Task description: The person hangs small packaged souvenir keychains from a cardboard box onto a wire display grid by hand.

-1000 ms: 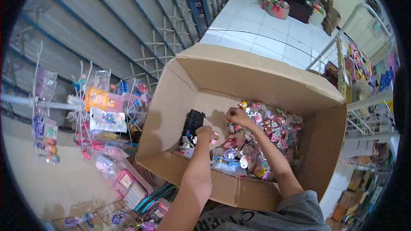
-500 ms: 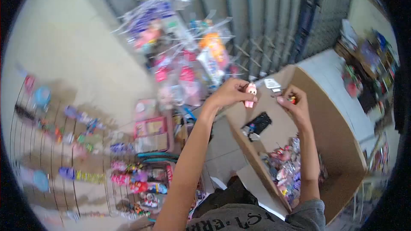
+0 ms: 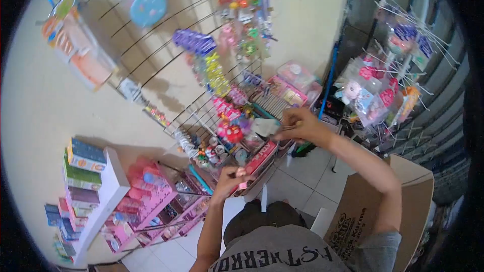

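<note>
My left hand [image 3: 227, 187] is closed around a small pink figure [image 3: 242, 177], which pokes out between thumb and fingers. Over the crowded display my right hand [image 3: 301, 127] is pinched shut on a pale tag [image 3: 265, 127]; whatever hangs from it is hard to make out. Just below the tag lies a long red box [image 3: 260, 160]. Close to both hands, packs of small trinkets, among them a bunch of red and pink ones [image 3: 232, 132], hang from a wire wall rack [image 3: 174, 78].
A cardboard box [image 3: 411, 171] stands open at my right, partly behind my right arm. Bagged toys [image 3: 373, 88] hang on a stand with long prongs by the metal shutter. At left are a white shelf [image 3: 103, 199] with small boxes and a pink rack [image 3: 156, 204].
My view has swung left from the cardboard box to the wall rack. Both hands have moved from over the box to the display, still holding the pink figure and the tag.
</note>
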`<state>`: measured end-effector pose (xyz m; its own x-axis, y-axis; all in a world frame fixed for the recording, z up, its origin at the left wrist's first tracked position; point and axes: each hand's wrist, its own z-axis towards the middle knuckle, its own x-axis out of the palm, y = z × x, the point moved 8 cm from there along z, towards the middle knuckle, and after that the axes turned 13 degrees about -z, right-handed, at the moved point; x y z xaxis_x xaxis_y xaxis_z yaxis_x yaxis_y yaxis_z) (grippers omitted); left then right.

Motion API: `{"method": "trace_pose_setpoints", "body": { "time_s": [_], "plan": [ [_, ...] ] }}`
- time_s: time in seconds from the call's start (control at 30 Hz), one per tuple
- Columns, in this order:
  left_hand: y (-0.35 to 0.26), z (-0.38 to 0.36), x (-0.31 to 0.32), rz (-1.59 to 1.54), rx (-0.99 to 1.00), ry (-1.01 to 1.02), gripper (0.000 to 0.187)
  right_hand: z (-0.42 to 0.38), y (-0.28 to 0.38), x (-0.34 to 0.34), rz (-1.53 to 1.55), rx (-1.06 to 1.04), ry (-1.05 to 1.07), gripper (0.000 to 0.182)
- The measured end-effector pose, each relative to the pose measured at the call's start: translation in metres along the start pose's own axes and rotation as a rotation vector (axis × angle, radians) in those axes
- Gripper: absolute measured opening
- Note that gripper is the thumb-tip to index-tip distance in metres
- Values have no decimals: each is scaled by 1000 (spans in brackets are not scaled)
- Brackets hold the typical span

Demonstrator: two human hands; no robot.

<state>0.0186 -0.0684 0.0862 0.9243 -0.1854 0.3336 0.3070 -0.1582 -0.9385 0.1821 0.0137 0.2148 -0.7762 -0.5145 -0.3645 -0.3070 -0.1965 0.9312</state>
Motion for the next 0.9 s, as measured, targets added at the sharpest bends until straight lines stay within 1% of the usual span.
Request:
{"method": "trace_pose_setpoints", "body": {
  "time_s": [0.03,0.07,0.1,0.13,0.17,0.2,0.23,0.27,0.33,0.37,0.4,0.47,0.5,0.53,0.57,0.63,0.67,0.7,0.73,0.8,0.83,0.9],
  "plan": [
    [7,-15,-12,-8,7,-21,14,18,-10,24,65,-35,34,26],
    [13,-31,-32,-99,17,-155,11,31,-21,45,62,-39,58,26],
    [21,-48,-50,-192,27,-289,8,41,-35,65,213,9,66,26],
    [31,-59,-62,-203,35,-311,8,49,-49,82,361,62,73,26],
    [38,-69,-75,-231,88,-334,5,54,-61,98,355,63,97,26],
    [41,-78,-85,-259,141,-354,4,58,-74,108,472,83,58,24],
    [50,-87,-96,-183,39,-454,12,60,-86,115,589,107,16,26],
    [49,-93,-99,-192,42,-468,12,60,-93,125,584,113,32,26],
    [45,-101,-104,-144,63,-505,14,60,-119,123,697,195,-158,42],
    [52,-102,-109,-275,184,-429,15,63,-134,126,658,203,-107,50],
    [55,-103,-109,-279,174,-430,15,63,-143,127,659,214,-109,50],
    [60,-105,-110,-266,175,-492,18,55,-169,121,672,314,-246,47],
    [62,-103,-107,-272,159,-486,18,51,-168,115,670,325,-307,40],
    [66,-102,-107,-273,117,-552,25,49,-170,112,669,339,-319,40],
    [70,-102,-108,-273,72,-618,33,49,-170,109,680,314,-314,33],
    [69,-94,-99,-311,10,-581,34,46,-169,103,661,258,-315,18],
    [71,-91,-95,-344,-32,-550,35,44,-170,100,662,274,-326,18],
    [78,-89,-94,-342,-61,-516,41,41,-169,98,748,287,-334,17],
    [82,-86,-93,-344,-78,-511,41,38,-168,96,834,296,-341,17],
    [81,-75,-89,-346,-74,-472,42,32,-167,91,818,339,-350,18],
    [82,-71,-85,-399,-83,-463,43,31,-163,90,799,322,-342,18],
    [76,-60,-79,-372,-76,-443,43,30,-169,91,754,297,-345,17]
  ]
}}
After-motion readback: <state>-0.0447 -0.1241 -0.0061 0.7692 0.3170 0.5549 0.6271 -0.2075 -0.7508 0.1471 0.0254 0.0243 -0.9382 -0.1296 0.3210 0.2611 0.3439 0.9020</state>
